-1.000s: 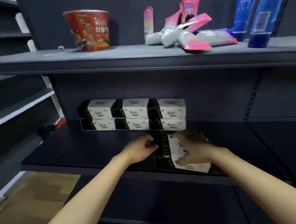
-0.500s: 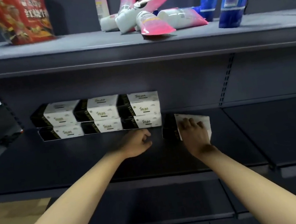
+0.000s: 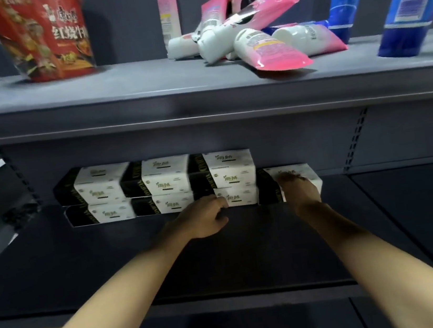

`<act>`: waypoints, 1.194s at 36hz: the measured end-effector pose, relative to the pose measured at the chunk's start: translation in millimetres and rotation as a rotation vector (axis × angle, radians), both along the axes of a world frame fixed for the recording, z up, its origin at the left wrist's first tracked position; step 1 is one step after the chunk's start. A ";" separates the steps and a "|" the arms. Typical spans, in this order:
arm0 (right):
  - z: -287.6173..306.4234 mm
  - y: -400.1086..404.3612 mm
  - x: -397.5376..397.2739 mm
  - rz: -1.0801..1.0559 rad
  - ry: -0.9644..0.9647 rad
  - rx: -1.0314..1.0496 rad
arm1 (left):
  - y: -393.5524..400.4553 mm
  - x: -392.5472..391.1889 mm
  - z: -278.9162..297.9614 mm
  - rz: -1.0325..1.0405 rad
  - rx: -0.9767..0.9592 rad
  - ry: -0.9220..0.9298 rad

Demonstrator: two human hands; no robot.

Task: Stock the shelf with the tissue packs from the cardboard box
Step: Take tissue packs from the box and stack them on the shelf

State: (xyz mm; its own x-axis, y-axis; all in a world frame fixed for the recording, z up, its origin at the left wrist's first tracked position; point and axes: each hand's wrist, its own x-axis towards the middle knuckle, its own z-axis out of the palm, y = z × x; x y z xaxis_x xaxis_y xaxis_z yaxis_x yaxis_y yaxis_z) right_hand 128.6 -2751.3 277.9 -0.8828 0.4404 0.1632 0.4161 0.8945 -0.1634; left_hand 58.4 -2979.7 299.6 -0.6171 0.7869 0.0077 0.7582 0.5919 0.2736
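Note:
Several black-and-white tissue packs [image 3: 158, 188] stand in two rows of three at the back of the dark lower shelf [image 3: 112, 260]. One more tissue pack [image 3: 268, 187] lies to the right of them, level with the bottom row and against the back wall. My right hand [image 3: 300, 190] rests on this pack, fingers laid over its top and front. My left hand [image 3: 203, 218] hovers low over the shelf with fingers curled and holds nothing; its knuckles are at the front of the bottom right pack of the stack. The cardboard box is out of view.
The upper shelf [image 3: 145, 90] juts out above my hands. It carries a red instant noodle cup [image 3: 44, 35], a heap of pink and white tubes [image 3: 253, 35] and blue tubes [image 3: 406, 1]. Bare lower shelf surface extends right of the lone pack.
My right hand has slid the lone pack from the shelf's front edge back to the wall beside the stack. My left hand let go of it and moved along.

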 end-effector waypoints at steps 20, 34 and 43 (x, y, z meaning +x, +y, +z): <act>14.0 -43.9 34.7 0.307 -0.173 0.129 | -39.0 23.7 9.5 0.103 -0.036 0.021; 11.9 -185.4 36.4 0.858 -0.281 0.010 | -171.5 90.1 -10.5 0.382 -0.223 0.049; 1.9 -315.3 40.2 1.210 -0.285 0.122 | -290.2 140.0 -35.2 0.635 -0.241 0.005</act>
